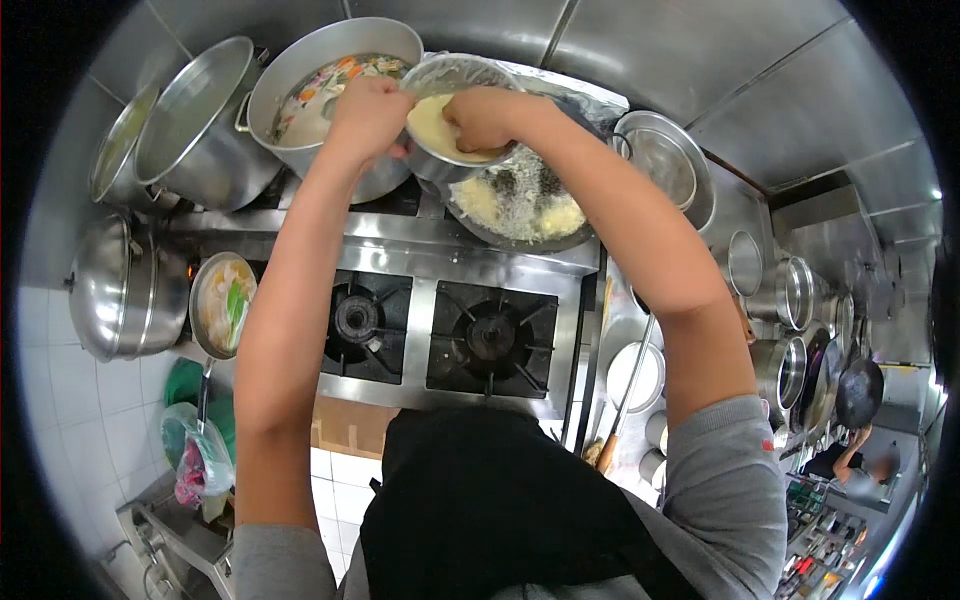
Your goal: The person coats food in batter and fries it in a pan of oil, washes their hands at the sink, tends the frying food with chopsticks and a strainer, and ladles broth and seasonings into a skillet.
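A metal bowl (445,172) of pale yellow batter is tilted between the stockpot and the frying pan. My left hand (370,118) is closed on its left rim. My right hand (482,118) reaches into the bowl, its fingers bent down at the batter (432,128) and their tips hidden. Below and to the right, pale battered pieces (560,216) bubble in oil in a wide dark pan (510,240). Behind my left hand stands a large pot (290,70) of broth with orange and green vegetable pieces.
Two tall pots (205,150) stand at the back left. A small pan (222,300) of food sits on the left burner. Front burners (490,338) lie below my arms. Metal bowls (665,160) and a long-handled tool (632,385) are at right. Another person (850,460) is far right.
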### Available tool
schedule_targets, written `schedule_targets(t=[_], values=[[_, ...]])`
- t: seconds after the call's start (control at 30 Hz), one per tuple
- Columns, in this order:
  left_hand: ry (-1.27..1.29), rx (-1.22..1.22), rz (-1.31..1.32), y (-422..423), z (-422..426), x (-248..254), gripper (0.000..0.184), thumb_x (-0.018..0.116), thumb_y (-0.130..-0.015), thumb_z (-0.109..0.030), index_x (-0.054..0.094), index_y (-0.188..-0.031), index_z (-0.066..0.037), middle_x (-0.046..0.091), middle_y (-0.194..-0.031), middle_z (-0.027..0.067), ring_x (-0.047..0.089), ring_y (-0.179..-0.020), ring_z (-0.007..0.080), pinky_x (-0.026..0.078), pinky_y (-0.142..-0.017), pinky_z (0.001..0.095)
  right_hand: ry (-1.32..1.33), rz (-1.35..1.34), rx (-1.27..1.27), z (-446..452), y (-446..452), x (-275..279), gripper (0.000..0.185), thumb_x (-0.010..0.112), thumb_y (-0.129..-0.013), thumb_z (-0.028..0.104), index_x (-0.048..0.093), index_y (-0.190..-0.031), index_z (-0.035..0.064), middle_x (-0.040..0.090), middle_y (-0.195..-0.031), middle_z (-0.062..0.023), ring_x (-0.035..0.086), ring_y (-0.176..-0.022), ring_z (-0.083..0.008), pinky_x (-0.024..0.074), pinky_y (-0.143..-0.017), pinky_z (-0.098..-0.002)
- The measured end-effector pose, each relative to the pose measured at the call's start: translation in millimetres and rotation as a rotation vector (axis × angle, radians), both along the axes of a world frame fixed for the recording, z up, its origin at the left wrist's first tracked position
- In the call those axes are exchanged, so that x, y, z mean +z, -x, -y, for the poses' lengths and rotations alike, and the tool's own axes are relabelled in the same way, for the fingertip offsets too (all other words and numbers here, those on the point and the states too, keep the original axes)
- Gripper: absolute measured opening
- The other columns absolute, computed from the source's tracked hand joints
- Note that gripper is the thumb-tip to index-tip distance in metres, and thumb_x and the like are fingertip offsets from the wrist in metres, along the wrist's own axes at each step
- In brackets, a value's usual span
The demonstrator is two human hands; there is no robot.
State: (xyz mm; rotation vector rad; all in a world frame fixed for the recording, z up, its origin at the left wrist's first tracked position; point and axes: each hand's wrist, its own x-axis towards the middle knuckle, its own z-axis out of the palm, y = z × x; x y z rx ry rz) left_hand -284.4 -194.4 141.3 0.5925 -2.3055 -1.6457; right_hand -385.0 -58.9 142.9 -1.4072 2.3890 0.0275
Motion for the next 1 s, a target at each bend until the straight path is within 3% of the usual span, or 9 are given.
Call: schedule_targets(t=[0.13, 0.23, 0.33, 0.4, 0.6, 0.73, 0.8, 0.9, 1.0], values=[[-0.001, -0.042, -0.036, 46, -11, 6, 0.018, 0.058, -0.075, -0.014, 0.054, -0.063, 0.000, 0.051, -0.060, 0.0066, 0.054, -0.050, 0.0182, 0.051, -0.042, 0.0340, 0.052, 0.020, -0.080, -21, 32, 3, 0.040, 0.057, -0.074, 0.014, 0.064, -0.113, 0.0069, 0.066, -0.108, -0.0156, 0.063, -0.099, -0.0297, 0.0509, -0.082, -0.0383], [0.020, -0.132, 0.010, 81, -17, 7, 0.018, 0.058, -0.083, -0.016, 0.058, -0.071, -0.003, 0.050, -0.066, 0.0021, 0.052, -0.058, 0.0136, 0.055, -0.047, 0.0333, -0.007, -0.107, -0.141, -29, 56, 7, 0.040, 0.057, -0.075, 0.015, 0.063, -0.113, 0.0060, 0.065, -0.108, -0.0165, 0.063, -0.099, -0.0305, 0.0501, -0.082, -0.0383], [0.002, -0.122, -0.071, 111, -28, 9, 0.019, 0.058, -0.074, -0.013, 0.054, -0.064, 0.002, 0.053, -0.062, 0.0089, 0.055, -0.050, 0.0204, 0.051, -0.042, 0.0364, -0.008, -0.095, -0.198, -35, 79, 4, 0.039, 0.057, -0.075, 0.015, 0.063, -0.112, 0.0055, 0.065, -0.109, -0.0170, 0.063, -0.098, -0.0312, 0.0494, -0.083, -0.0386], [0.022, -0.170, 0.030, 129, -34, 10, 0.016, 0.058, -0.082, -0.014, 0.057, -0.073, -0.001, 0.052, -0.070, 0.0050, 0.054, -0.061, 0.0169, 0.055, -0.048, 0.0353, 0.022, -0.026, -0.227, -41, 96, -4, 0.039, 0.058, -0.074, 0.014, 0.063, -0.112, 0.0053, 0.065, -0.109, -0.0172, 0.063, -0.098, -0.0315, 0.0491, -0.083, -0.0390], [-0.010, -0.080, 0.021, 174, -34, -6, 0.015, 0.058, -0.074, -0.012, 0.058, -0.072, 0.004, 0.058, -0.072, 0.0123, 0.060, -0.060, 0.0240, 0.052, -0.044, 0.0377, 0.247, 0.003, -0.297, -68, 136, 11, 0.033, 0.060, -0.075, 0.012, 0.062, -0.107, 0.0042, 0.065, -0.101, -0.0187, 0.061, -0.095, -0.0355, 0.0474, -0.082, -0.0415], [0.024, -0.066, 0.044, 193, -25, -14, 0.016, 0.057, -0.074, -0.011, 0.061, -0.078, 0.004, 0.060, -0.076, 0.0141, 0.062, -0.063, 0.0242, 0.052, -0.044, 0.0385, 0.385, -0.164, -0.168, -93, 162, 23, 0.029, 0.062, -0.071, 0.010, 0.065, -0.099, 0.0029, 0.066, -0.090, -0.0168, 0.065, -0.082, -0.0285, 0.0497, -0.074, -0.0387], [0.044, -0.088, 0.091, 201, -21, -16, 0.017, 0.056, -0.074, -0.011, 0.062, -0.080, 0.004, 0.061, -0.076, 0.0151, 0.062, -0.062, 0.0247, 0.052, -0.045, 0.0392, 0.355, -0.010, -0.353, -100, 173, 28, 0.033, 0.062, -0.071, 0.011, 0.066, -0.103, 0.0046, 0.068, -0.091, -0.0170, 0.065, -0.082, -0.0304, 0.0502, -0.074, -0.0384], [0.072, -0.109, 0.124, 209, -13, -17, 0.016, 0.060, -0.078, -0.015, 0.060, -0.079, 0.002, 0.051, -0.072, 0.0069, 0.057, -0.067, 0.0210, 0.056, -0.050, 0.0394, 0.349, 0.023, -0.397, -110, 186, 22, 0.030, 0.063, -0.071, 0.011, 0.067, -0.100, 0.0037, 0.068, -0.085, -0.0162, 0.065, -0.078, -0.0284, 0.0506, -0.071, -0.0375], [0.090, -0.042, 0.090, 212, -8, -17, 0.016, 0.060, -0.077, -0.014, 0.059, -0.076, 0.001, 0.050, -0.071, 0.0064, 0.056, -0.064, 0.0209, 0.055, -0.049, 0.0395, 0.367, 0.061, -0.421, -114, 201, 5, 0.026, 0.060, -0.070, 0.009, 0.065, -0.094, -0.0011, 0.067, -0.080, -0.0159, 0.065, -0.073, -0.0251, 0.0497, -0.068, -0.0353]])
